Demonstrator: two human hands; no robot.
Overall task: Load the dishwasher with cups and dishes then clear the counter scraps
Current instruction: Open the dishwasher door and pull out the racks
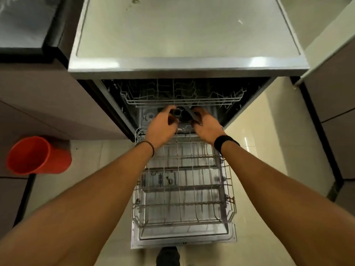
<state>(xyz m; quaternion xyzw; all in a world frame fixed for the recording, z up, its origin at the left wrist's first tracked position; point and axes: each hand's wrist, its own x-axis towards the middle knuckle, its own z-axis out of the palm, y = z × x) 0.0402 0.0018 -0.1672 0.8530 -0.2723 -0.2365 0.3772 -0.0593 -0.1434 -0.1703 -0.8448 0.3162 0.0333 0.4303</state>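
Dishwasher [182, 243] stood open, its door dropped flat on my side of the grip. One lower rack [231, 206] sat pulled out on that door, under both forearms. Past its far edge my two hands were side by side inside the tub. The left hand [161, 129] curled round one dark round part [177, 112], and the right hand [207, 129] clasped one grey bar [190, 113] just beside it. One upper rack [182, 102] hung directly over the grip, crowding the knuckles. One orange bucket [38, 155] stood well left of the grip. One steel counter [182, 35] lay above and beyond.
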